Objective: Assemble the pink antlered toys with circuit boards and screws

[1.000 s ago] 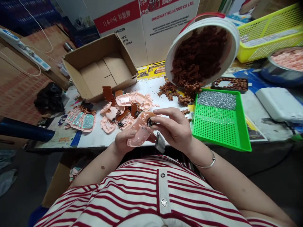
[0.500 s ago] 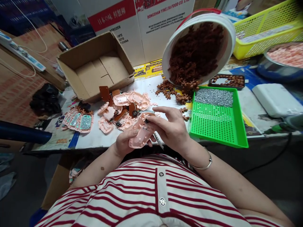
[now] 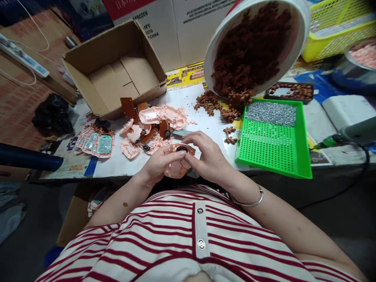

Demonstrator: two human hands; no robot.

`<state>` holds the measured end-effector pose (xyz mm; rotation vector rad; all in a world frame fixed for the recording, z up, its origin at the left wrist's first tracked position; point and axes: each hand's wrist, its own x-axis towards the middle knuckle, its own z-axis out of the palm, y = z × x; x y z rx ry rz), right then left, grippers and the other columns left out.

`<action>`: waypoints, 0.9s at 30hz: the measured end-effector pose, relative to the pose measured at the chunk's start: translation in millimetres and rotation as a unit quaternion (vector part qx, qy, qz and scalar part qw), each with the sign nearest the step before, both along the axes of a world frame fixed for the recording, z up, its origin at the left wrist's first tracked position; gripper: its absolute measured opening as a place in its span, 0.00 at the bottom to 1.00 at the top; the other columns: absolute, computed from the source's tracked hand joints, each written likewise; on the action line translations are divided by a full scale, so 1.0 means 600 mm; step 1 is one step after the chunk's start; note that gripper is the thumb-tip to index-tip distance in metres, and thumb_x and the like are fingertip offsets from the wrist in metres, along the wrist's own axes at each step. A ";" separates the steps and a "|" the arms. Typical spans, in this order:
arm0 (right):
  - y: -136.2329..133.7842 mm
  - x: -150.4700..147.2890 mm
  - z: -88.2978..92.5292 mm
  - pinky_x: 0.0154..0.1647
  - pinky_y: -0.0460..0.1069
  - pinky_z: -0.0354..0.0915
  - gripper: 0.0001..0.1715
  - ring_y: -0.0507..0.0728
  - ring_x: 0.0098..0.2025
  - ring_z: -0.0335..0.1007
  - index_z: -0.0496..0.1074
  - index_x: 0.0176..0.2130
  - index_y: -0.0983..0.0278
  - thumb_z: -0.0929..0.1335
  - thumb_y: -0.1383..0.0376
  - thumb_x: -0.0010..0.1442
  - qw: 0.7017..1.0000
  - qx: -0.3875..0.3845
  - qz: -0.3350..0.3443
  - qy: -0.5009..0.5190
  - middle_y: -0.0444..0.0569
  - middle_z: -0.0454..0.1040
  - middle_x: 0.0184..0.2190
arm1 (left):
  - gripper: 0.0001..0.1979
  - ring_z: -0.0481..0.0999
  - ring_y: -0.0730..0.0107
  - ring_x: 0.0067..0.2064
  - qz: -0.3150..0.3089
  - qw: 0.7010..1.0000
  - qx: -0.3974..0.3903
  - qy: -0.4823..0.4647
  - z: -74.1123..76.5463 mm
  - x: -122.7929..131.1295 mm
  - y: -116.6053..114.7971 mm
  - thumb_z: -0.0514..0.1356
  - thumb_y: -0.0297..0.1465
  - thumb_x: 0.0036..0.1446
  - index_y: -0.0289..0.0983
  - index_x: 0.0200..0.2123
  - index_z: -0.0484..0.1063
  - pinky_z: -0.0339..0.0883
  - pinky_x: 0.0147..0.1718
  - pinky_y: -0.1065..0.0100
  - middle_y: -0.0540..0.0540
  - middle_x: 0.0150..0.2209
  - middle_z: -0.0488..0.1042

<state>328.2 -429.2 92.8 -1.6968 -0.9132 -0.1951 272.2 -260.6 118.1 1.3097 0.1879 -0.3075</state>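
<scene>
My left hand (image 3: 157, 163) is closed on the left side of a pink plastic casing half (image 3: 175, 171), its thumb laid across the top. A black round part, like a small speaker (image 3: 181, 149), sits at the casing's upper end. My right hand (image 3: 210, 156) is closed at the casing's right edge, thumb and fingertips pressing near the round part; its fingers hide some of the casing. Just beyond lie more pink casing halves (image 3: 164, 114), brown circuit boards (image 3: 127, 107) and another small speaker with wires (image 3: 167, 134).
An open cardboard box (image 3: 114, 84) stands behind the casings. A tilted white bucket (image 3: 302, 27) spills brown antler-shaped pieces (image 3: 230, 135). At right are a green tray (image 3: 264, 150) of screws (image 3: 270, 113) and an electric screwdriver (image 3: 346, 137). Casings with greenish panels (image 3: 104, 145) lie at left.
My view has tipped downward, so the table things sit higher. Both thumbs now meet at the casing's upper end, where the black round part shows. The casing has turned slightly.
</scene>
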 end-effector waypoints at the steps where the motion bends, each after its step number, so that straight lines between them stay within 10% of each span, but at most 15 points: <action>1: -0.001 0.001 -0.002 0.55 0.59 0.72 0.13 0.60 0.52 0.74 0.73 0.47 0.61 0.70 0.68 0.60 1.000 -0.006 0.023 0.008 0.54 0.77 0.48 | 0.16 0.75 0.71 0.29 0.012 1.000 -0.006 0.000 -0.002 0.001 -0.001 0.74 0.39 0.49 0.33 0.33 0.80 0.68 0.32 0.70 0.46 0.29 0.79; 7: -0.030 0.000 -0.041 0.58 0.62 0.72 0.58 0.66 0.66 0.66 0.49 0.72 0.55 0.77 0.49 0.55 0.982 -0.029 0.131 0.136 0.64 0.64 0.67 | 0.17 0.79 0.68 0.34 0.134 0.989 -0.051 -0.037 -0.003 0.012 -0.002 0.75 0.37 0.46 0.35 0.37 0.80 0.72 0.38 0.68 0.47 0.34 0.82; 10: -0.035 -0.018 -0.069 0.46 0.58 0.77 0.66 0.61 0.50 0.76 0.42 0.75 0.53 0.79 0.52 0.52 0.970 -0.084 0.142 0.178 0.63 0.67 0.63 | 0.19 0.79 0.68 0.33 0.194 0.977 -0.075 -0.039 -0.003 0.022 -0.001 0.77 0.37 0.41 0.35 0.36 0.79 0.73 0.42 0.64 0.49 0.32 0.81; 14: -0.031 -0.041 -0.089 0.36 0.51 0.76 0.56 0.53 0.35 0.76 0.42 0.75 0.55 0.72 0.64 0.60 0.962 -0.100 0.152 0.205 0.56 0.75 0.53 | 0.21 0.79 0.68 0.34 0.220 0.971 -0.082 -0.047 -0.010 0.030 0.007 0.78 0.36 0.38 0.36 0.36 0.79 0.73 0.43 0.64 0.49 0.32 0.81; 21: -0.064 -0.028 -0.048 0.39 0.46 0.74 0.13 0.52 0.37 0.79 0.82 0.48 0.60 0.70 0.62 0.66 0.928 -0.023 0.263 0.264 0.49 0.81 0.37 | 0.19 0.78 0.69 0.30 0.188 0.979 -0.079 -0.003 -0.034 0.027 0.025 0.77 0.34 0.37 0.34 0.34 0.79 0.71 0.36 0.66 0.48 0.29 0.80; 24: -0.076 -0.022 -0.018 0.42 0.47 0.76 0.23 0.54 0.42 0.81 0.80 0.53 0.60 0.76 0.57 0.59 0.888 0.005 0.325 0.327 0.51 0.82 0.43 | 0.17 0.77 0.69 0.29 0.130 0.987 -0.093 0.035 -0.043 0.023 0.020 0.77 0.32 0.38 0.32 0.32 0.79 0.70 0.33 0.67 0.47 0.29 0.80; 27: -0.070 -0.017 0.008 0.50 0.50 0.77 0.31 0.56 0.50 0.81 0.76 0.58 0.56 0.78 0.62 0.56 0.912 0.039 0.283 0.295 0.51 0.82 0.52 | 0.15 0.78 0.68 0.31 0.077 0.990 -0.105 0.050 -0.053 0.018 0.012 0.76 0.32 0.40 0.32 0.31 0.79 0.70 0.35 0.68 0.46 0.29 0.80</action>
